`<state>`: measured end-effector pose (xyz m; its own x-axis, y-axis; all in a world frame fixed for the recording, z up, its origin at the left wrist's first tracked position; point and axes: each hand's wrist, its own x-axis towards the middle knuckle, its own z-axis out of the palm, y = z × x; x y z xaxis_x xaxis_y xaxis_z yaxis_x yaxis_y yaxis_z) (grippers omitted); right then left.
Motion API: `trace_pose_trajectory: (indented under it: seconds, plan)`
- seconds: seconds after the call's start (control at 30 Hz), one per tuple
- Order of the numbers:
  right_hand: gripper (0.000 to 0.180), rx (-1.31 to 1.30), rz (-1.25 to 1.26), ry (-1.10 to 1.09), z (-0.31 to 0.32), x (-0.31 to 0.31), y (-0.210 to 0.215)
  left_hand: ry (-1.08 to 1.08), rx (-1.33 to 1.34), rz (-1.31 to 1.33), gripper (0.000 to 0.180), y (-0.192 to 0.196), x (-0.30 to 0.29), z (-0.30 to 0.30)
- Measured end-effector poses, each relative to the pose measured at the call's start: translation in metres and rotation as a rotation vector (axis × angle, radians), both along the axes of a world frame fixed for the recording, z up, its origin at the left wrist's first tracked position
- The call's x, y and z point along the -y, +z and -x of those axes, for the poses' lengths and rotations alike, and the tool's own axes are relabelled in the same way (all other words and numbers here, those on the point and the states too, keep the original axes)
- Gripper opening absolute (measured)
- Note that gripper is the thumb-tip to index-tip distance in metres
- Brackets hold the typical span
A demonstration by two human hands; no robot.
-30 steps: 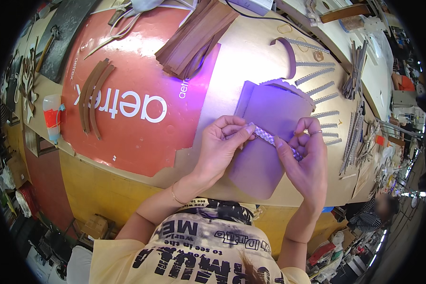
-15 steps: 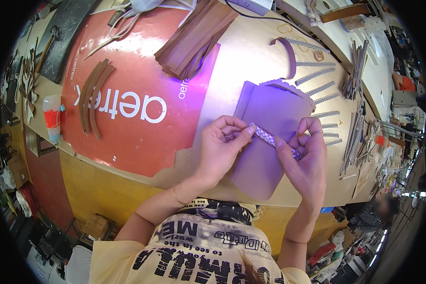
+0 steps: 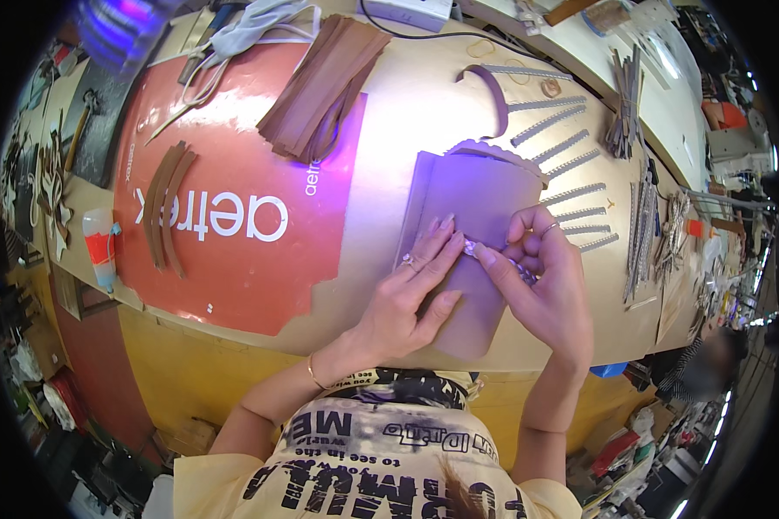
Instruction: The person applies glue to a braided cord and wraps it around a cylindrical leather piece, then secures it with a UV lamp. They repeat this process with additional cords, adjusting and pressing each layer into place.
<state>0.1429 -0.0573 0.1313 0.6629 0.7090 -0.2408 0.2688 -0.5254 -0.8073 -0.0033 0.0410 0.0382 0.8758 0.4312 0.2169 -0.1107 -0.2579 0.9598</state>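
My left hand (image 3: 407, 303) rests nearly flat on a brown panel (image 3: 472, 186), fingers stretched out. Its fingertips touch the end of a short braided strip (image 3: 470, 248), which shines pale under purple light. Thumb and fingers of my right hand (image 3: 545, 285) pinch that strip; most of it is hidden by this hand, though a bit shows below the fingers. Along the panel's far edge lies a brown piece with a scalloped border (image 3: 498, 156).
Several braided strips (image 3: 576, 190) lie in a row at the right, near a curved brown band (image 3: 496, 99). A stack of brown strips (image 3: 316, 95) overlaps a red sheet (image 3: 251, 281). Two narrow brown strips (image 3: 156, 208) and a bottle (image 3: 100, 251) are farther left.
My left hand has let go of the braided strip's end and flattened onto the panel. The right hand has slid along to that end. The whole view has shifted slightly.
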Motion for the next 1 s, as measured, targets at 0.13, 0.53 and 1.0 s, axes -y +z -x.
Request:
trace_pose_trajectory:
  seconds: [0.13,0.53,1.0]
  plan:
    - [0.024,-0.015,-0.013,0.029,-0.014,0.021,-0.001,-0.019,0.006,-0.064,0.054,-0.006,0.000,0.001]
    - [0.026,-0.248,-0.315,-0.042,-0.017,0.042,-0.022,-0.045,-0.028,-0.112,0.055,-0.007,0.000,0.000]
    - [0.030,-0.315,-0.058,-0.177,-0.028,0.069,-0.037,-0.067,-0.050,-0.162,0.055,-0.007,-0.001,0.000]
